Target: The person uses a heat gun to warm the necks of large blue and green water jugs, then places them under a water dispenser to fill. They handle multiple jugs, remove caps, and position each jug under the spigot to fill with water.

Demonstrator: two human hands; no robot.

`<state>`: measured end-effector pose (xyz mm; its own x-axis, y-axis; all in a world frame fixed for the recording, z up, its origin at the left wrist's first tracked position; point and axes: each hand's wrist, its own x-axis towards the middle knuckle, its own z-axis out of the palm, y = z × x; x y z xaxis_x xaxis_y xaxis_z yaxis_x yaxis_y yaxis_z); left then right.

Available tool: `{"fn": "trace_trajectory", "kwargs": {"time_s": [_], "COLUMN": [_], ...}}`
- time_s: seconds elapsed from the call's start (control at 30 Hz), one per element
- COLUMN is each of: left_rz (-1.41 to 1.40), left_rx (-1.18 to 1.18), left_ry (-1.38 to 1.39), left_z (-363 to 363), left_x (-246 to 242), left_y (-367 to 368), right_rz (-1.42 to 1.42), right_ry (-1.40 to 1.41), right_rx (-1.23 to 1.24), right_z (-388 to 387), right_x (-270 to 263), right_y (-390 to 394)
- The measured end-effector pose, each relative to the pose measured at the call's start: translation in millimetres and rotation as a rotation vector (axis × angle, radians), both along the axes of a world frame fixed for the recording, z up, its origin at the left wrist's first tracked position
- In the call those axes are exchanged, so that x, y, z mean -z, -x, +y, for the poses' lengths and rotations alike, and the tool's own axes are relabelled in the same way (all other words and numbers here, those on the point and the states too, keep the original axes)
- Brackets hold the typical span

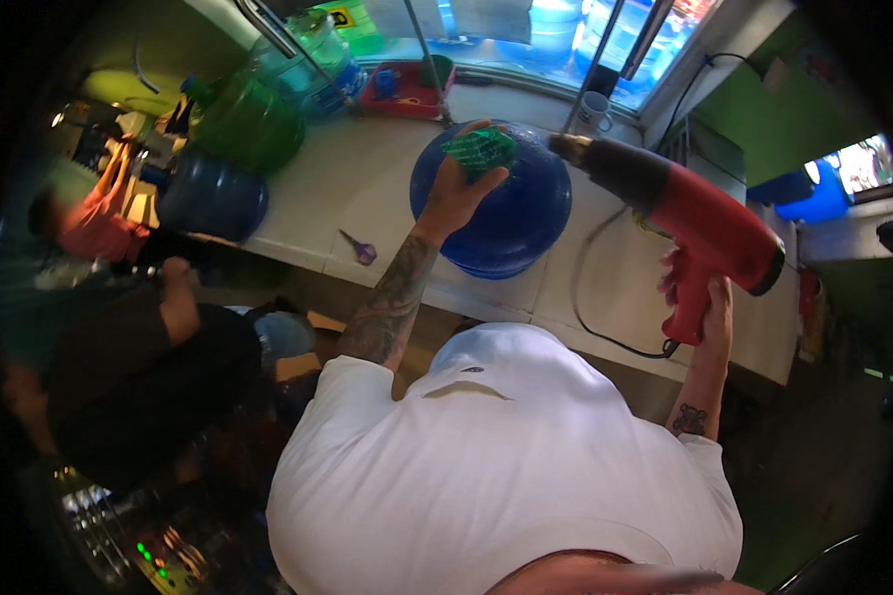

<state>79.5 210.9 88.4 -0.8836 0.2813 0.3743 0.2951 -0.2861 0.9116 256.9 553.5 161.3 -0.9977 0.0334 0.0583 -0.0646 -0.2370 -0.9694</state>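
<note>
A large blue plastic water jug (498,216) stands on the white tiled counter before me. My left hand (454,190) is at its top, fingers around a green printed plastic wrap (482,149) that covers the jug's mouth area. My right hand (696,290) grips the handle of a red and black heat gun (703,208), held above the counter to the right. The gun's metal nozzle points left toward the jug's top, a short way from the green wrap. A power cord runs from the handle's base in a loop over the counter. Purple-handled scissors (360,248) lie left of the jug.
A red tray (404,110) with small items and a white mug (594,111) are at the counter's back, near thin metal rods. Green (245,126) and blue jugs (212,197) line the left. Two other people, one in a red shirt (100,230), are on the left.
</note>
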Motion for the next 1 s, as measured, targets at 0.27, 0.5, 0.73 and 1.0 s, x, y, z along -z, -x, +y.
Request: {"fn": "trace_trajectory", "kwargs": {"time_s": [0.27,0.5,0.73,1.0], "left_rz": [0.388,0.289,0.369,0.484], "left_rx": [-0.072,0.069,-0.281,-0.534], "left_ry": [0.386,0.412,0.54,0.683], "left_z": [-11,-20,5,10], "left_x": [6,-2,5,11], "left_y": [18,25,21,24], "right_rz": [-0.06,-0.128,-0.157,-0.068], "right_ry": [-0.013,-0.069,-0.05,-0.233], "right_rx": [0.07,0.178,0.198,0.2], "right_z": [-63,-83,-95,-113], "right_x": [-53,-66,-78,-94], "right_y": [-10,-19,-19,-24]}}
